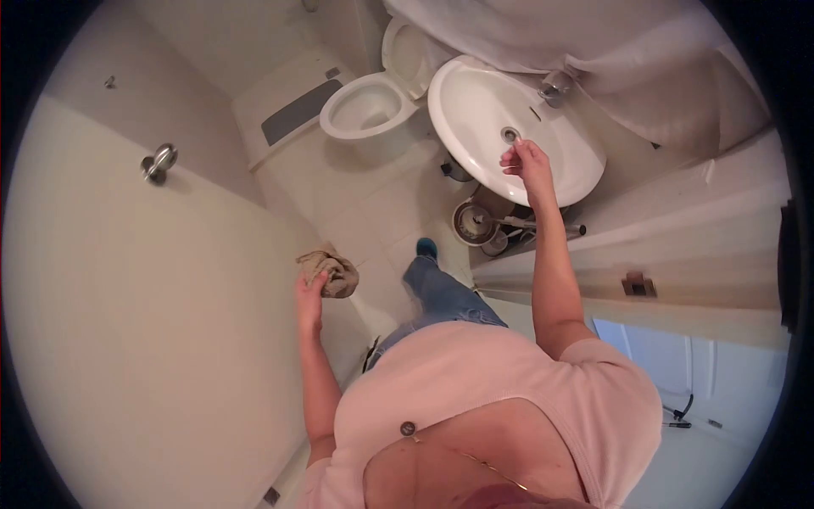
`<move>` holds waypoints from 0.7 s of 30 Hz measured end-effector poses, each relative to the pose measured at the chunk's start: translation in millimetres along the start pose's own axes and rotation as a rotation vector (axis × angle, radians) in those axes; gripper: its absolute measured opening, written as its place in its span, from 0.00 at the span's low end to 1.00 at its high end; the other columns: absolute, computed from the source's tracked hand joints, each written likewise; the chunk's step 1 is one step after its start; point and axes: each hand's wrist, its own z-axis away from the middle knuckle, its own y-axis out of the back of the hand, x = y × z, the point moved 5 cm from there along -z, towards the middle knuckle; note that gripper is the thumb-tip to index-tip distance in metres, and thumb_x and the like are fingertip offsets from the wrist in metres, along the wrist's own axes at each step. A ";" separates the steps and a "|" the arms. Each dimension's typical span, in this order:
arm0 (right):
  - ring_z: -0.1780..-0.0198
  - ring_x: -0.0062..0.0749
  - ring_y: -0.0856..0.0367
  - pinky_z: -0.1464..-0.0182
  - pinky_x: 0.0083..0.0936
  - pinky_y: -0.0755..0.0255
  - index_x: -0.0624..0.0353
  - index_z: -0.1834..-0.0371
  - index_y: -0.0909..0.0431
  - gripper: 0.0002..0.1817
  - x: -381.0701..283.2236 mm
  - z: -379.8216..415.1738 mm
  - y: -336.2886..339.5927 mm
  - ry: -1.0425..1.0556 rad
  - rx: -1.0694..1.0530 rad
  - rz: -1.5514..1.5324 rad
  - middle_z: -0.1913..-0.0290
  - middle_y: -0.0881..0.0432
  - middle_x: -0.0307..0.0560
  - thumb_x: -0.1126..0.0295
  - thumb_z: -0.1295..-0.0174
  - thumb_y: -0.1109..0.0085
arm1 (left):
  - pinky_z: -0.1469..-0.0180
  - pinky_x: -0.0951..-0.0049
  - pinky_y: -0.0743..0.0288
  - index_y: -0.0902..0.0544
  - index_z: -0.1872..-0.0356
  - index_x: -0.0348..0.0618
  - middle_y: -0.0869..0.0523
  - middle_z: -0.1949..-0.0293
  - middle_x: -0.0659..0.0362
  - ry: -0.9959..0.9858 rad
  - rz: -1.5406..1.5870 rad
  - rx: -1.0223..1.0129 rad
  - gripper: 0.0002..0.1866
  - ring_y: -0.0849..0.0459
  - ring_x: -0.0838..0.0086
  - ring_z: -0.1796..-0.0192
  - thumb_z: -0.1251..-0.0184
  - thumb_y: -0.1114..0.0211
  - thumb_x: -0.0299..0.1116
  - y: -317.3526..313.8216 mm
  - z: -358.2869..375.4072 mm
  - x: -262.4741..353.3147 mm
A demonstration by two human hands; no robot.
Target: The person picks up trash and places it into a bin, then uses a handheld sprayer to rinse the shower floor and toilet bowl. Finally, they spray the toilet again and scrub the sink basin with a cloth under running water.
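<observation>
- Clock directions are read from the centre of the view, 12 at the top edge.
- 6 o'clock, nearest: the wearer's pale pink shirt (458, 365), with a round button (408, 429) and a thin necklace chain (485, 464).
- 8 o'clock: the left hand (312, 297), grasping a crumpled tan cloth (337, 273); the cloth bunches beyond the fingers, toward the centre.
- Between 1 and 2 o'clock: the right hand (527, 161), reaching over the washbasin, fingers loosely bent, tips near the drain (510, 134); whether anything small is pinched there cannot be told.
- Same direction, beneath that hand: the oval white washbasin (464, 102), with a metal tap (555, 87) at its far side.
- 10 o'clock: a pale door (144, 297) bearing a metal handle (158, 163).
- 3 o'clock: a metal strike plate (638, 286).
- Just below centre: blue jeans (454, 301), ending in a teal shoe (426, 248) on the tiled floor (365, 208).
- 2 o'clock, low beside the washbasin: a round bin (456, 229).
- Between 11 and 12 o'clock: a white toilet (339, 129), lid raised.
- 11 o'clock, farthest: a shower tray (284, 89) with a grey mat (301, 112).
</observation>
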 end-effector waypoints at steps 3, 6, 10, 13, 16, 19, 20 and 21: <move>0.67 0.26 0.23 0.64 0.22 0.28 0.58 0.65 0.30 0.12 3.8 -46.8 -19.6 -0.017 -0.191 -0.095 0.67 0.23 0.43 0.62 0.34 0.58 | 0.52 0.74 0.31 0.27 0.52 0.36 0.20 0.58 0.58 0.024 -0.043 0.026 0.17 0.23 0.75 0.56 0.43 0.41 0.30 -5.2 -50.7 13.4; 0.66 0.24 0.24 0.62 0.21 0.29 0.56 0.64 0.30 0.11 3.7 -110.7 -50.5 -0.029 -0.340 -0.084 0.66 0.23 0.40 0.61 0.34 0.58 | 0.53 0.74 0.31 0.27 0.53 0.37 0.20 0.58 0.58 0.010 -0.099 0.103 0.16 0.23 0.75 0.57 0.42 0.41 0.31 -10.3 -101.9 24.6; 0.66 0.23 0.25 0.63 0.21 0.29 0.58 0.66 0.28 0.11 3.0 -182.3 -94.9 -0.047 -0.409 0.102 0.66 0.23 0.38 0.62 0.36 0.54 | 0.55 0.75 0.29 0.26 0.54 0.36 0.19 0.60 0.58 -0.035 -0.202 0.126 0.16 0.22 0.75 0.58 0.42 0.40 0.32 -9.4 -168.8 44.1; 0.70 0.24 0.25 0.67 0.23 0.30 0.61 0.75 0.26 0.15 18.6 -241.8 -138.7 -0.037 -0.459 0.316 0.74 0.22 0.41 0.59 0.42 0.46 | 0.56 0.76 0.29 0.26 0.54 0.34 0.19 0.61 0.57 -0.087 -0.216 0.129 0.16 0.22 0.75 0.59 0.43 0.40 0.31 -18.1 -216.9 60.5; 0.74 0.28 0.26 0.67 0.26 0.31 0.63 0.78 0.26 0.18 51.8 -310.0 -188.4 0.045 -0.468 0.746 0.77 0.23 0.49 0.57 0.47 0.43 | 0.57 0.77 0.29 0.26 0.55 0.34 0.19 0.62 0.56 -0.068 -0.190 0.180 0.16 0.22 0.75 0.61 0.43 0.40 0.31 -30.5 -254.9 84.1; 0.73 0.38 0.25 0.66 0.32 0.31 0.65 0.80 0.26 0.20 72.8 -363.4 -246.6 0.063 -0.535 0.881 0.76 0.24 0.56 0.55 0.50 0.41 | 0.58 0.77 0.29 0.25 0.56 0.33 0.19 0.63 0.55 -0.053 -0.156 0.159 0.15 0.22 0.76 0.61 0.43 0.40 0.31 -31.5 -307.4 85.2; 0.72 0.41 0.24 0.65 0.33 0.31 0.65 0.79 0.25 0.20 82.5 -384.3 -260.9 0.099 -0.532 0.875 0.75 0.23 0.57 0.55 0.50 0.41 | 0.58 0.78 0.29 0.25 0.57 0.33 0.19 0.63 0.55 -0.055 -0.145 0.134 0.15 0.22 0.76 0.62 0.43 0.40 0.30 -29.7 -327.0 85.1; 0.70 0.44 0.24 0.63 0.34 0.30 0.66 0.79 0.25 0.20 102.1 -407.2 -274.8 0.134 -0.528 0.868 0.74 0.22 0.57 0.55 0.50 0.41 | 0.58 0.77 0.29 0.25 0.58 0.33 0.19 0.63 0.55 -0.037 -0.171 0.118 0.14 0.22 0.76 0.62 0.44 0.40 0.30 -28.5 -346.8 85.9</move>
